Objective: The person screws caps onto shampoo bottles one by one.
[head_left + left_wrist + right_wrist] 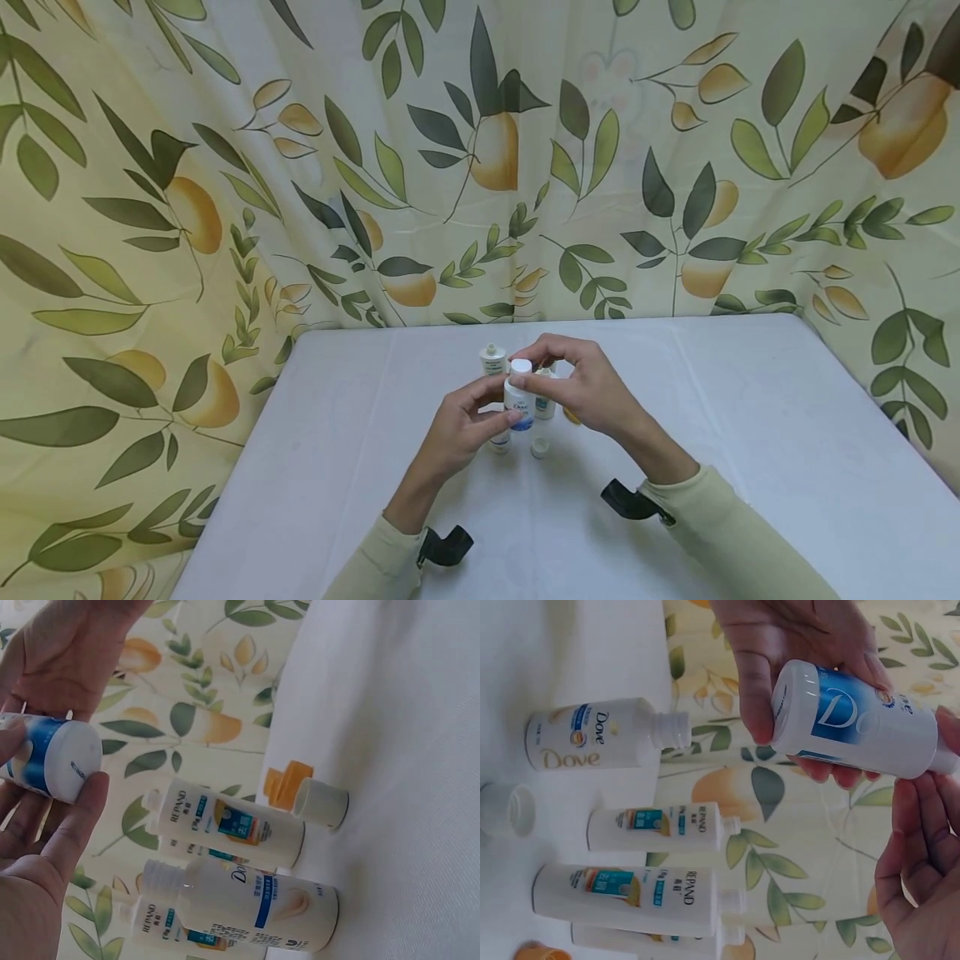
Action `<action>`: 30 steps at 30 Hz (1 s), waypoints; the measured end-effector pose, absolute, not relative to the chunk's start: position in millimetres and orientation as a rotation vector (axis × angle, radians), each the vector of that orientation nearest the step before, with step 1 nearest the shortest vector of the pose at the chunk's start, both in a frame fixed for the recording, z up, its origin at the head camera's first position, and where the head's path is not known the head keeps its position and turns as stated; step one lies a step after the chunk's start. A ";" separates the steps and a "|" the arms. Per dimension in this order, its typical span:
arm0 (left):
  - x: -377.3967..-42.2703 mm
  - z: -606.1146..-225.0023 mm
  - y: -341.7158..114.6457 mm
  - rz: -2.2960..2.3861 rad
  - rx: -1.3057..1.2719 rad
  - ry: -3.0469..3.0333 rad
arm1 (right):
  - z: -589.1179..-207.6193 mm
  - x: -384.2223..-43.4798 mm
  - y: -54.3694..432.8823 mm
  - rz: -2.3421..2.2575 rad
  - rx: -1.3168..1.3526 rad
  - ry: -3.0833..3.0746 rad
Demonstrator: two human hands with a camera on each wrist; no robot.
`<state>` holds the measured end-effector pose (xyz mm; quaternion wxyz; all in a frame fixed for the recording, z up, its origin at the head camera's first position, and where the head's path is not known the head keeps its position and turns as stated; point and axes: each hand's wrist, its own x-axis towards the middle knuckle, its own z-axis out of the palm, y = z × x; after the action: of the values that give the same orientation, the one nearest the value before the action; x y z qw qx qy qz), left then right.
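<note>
My left hand [465, 425] grips a white Dove bottle [519, 408] with a blue label, fingers and thumb around its lower body. At the top of that bottle, my right hand [592, 387] pinches its white cap [521, 367]. In the right wrist view the bottle is tilted a little, its base by the left fingers. Below the hands, a second Dove bottle [600, 735] stands uncapped, its threaded neck showing. A loose white cap [539, 448] lies close to it on the table.
Several white Repand bottles [225, 825] without caps stand behind the uncapped Dove bottle. Orange caps [289, 786] lie beside them. The white-covered table [360, 467] meets a leaf-and-fruit patterned curtain [450, 250] at its far edge.
</note>
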<state>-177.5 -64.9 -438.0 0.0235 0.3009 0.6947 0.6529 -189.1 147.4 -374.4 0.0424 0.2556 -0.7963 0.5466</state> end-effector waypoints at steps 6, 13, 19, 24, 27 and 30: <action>-177.0 -437.0 -63.2 2.026 0.920 2.173 | -373.8 -188.9 147.4 1.639 0.756 -2.443; -177.6 -435.1 -63.5 2.040 0.876 2.152 | -379.6 -189.5 147.7 1.775 0.761 -2.459; -178.7 -432.7 -64.7 2.074 0.860 2.121 | -379.4 -189.4 147.8 1.840 0.818 -2.443; -179.7 -431.4 -64.9 2.086 0.849 2.102 | -377.8 -188.5 148.2 1.842 0.816 -2.455; -180.1 -432.2 -64.4 2.083 0.848 2.102 | -378.0 -188.6 148.4 1.832 0.803 -2.460; -180.3 -433.8 -63.4 2.084 0.846 2.105 | -379.7 -189.6 148.5 1.829 0.791 -2.446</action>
<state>-180.3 -63.4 -433.8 0.0304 0.2745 0.6829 0.6763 -189.6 148.5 -379.7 -0.0069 0.2507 -0.7753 0.5797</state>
